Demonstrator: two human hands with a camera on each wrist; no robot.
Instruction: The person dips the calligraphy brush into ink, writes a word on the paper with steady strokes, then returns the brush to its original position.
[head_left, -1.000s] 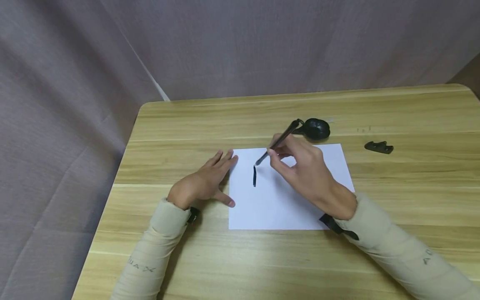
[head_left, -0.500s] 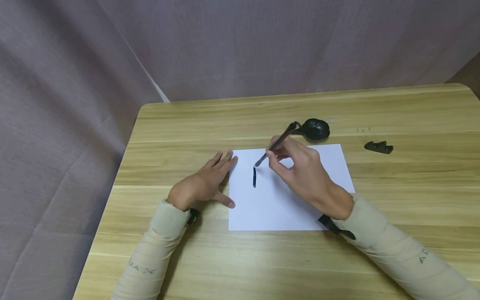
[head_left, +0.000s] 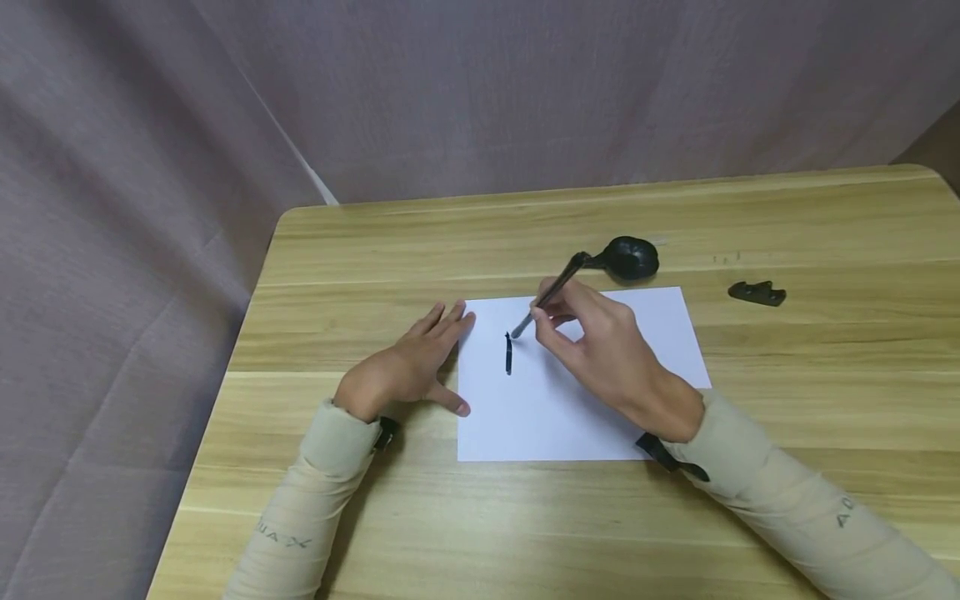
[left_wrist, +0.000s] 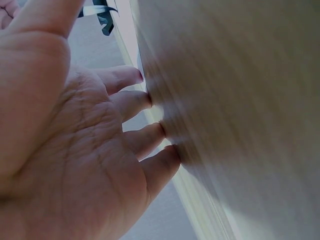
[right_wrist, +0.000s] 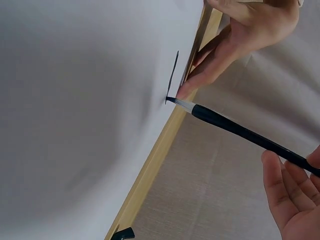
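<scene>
A grey-mauve curtain (head_left: 525, 92) hangs beyond the fingers of the left hand (head_left: 405, 367) and the right hand (head_left: 611, 346). Under them spreads the wood-grained table (head_left: 420, 525). Pale sleeves (head_left: 810, 500) cover both forearms, behind the fingers, with lettering on each. The white paper (head_left: 525, 429) lies flat on the table, its left edge at the left fingertips and most of its sheet below and around the right fingers.

The left hand's fingers are spread and fairly straight, holding nothing; the index tip is on the paper, and the thumb tip is at its edge, nearer the person. The right hand's fingers are bent, pinching the brush (head_left: 558, 287) by its dark handle between thumb and fingers. The brush slants, bristles down and to the left of those fingers, its dark tip at the paper.

The black dish (head_left: 632, 258) sits just beyond the right fingers, its handle pointing left. A dark notched piece (head_left: 757, 293) lies well to their right. Smallest, a black stroke (head_left: 509, 357) stands on the paper between the left fingers and the right, its far end by the bristles.
</scene>
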